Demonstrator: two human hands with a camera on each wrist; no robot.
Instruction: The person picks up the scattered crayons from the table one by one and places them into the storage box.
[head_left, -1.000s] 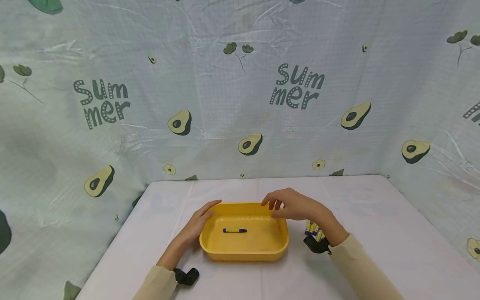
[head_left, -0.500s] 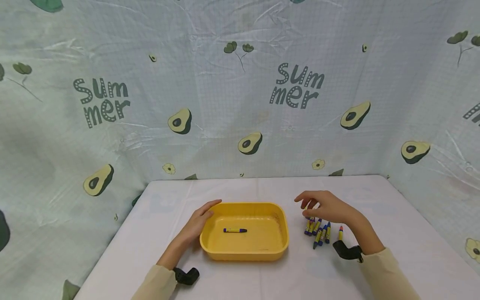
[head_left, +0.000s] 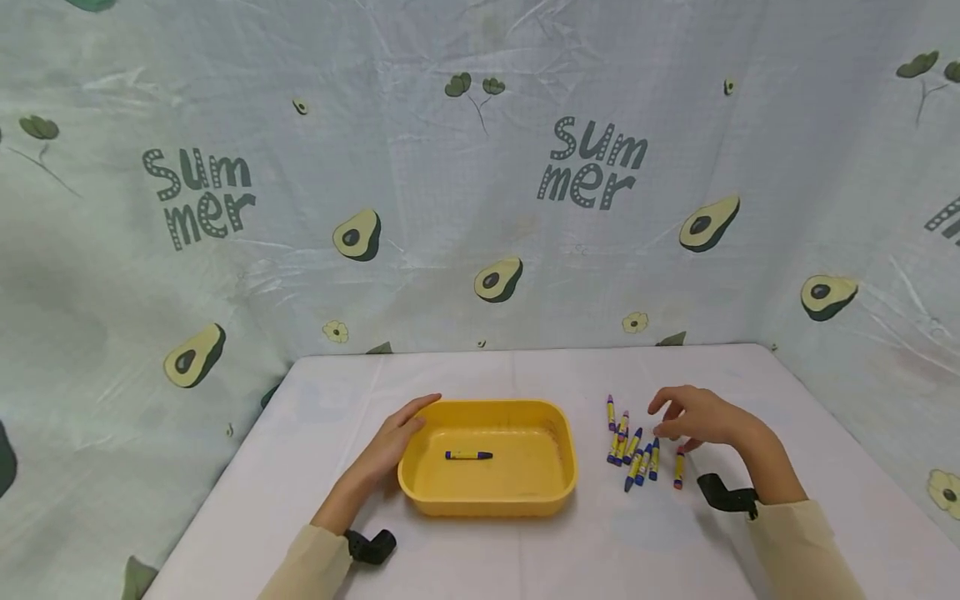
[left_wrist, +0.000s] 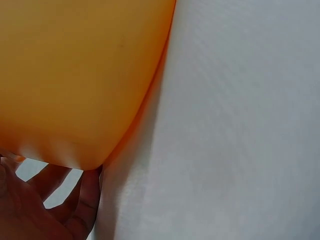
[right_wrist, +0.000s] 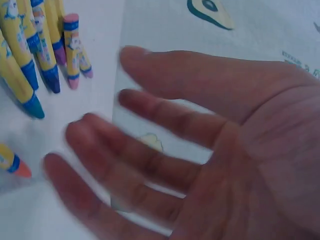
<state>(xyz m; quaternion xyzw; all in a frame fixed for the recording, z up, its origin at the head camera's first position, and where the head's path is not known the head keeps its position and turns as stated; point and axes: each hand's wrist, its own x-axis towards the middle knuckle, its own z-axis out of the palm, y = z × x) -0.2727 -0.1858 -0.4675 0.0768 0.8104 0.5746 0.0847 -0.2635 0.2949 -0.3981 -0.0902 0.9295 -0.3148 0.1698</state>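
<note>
Just left of the right hand, a cluster of crayons is lying on the white table, their long axes running roughly away from the person; the nearest one, pink-tipped, is sitting under the fingertips. That hand's fingers are spreading loosely, gripping nothing. The left hand, well apart from the crayons, is resting with straight fingers against the yellow tray's left wall. Inside the tray a single crayon is lying crosswise.

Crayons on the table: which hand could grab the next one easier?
Probably the right hand: it hovers open beside the loose crayons. The left hand rests against the yellow tray, farther from them.
</note>
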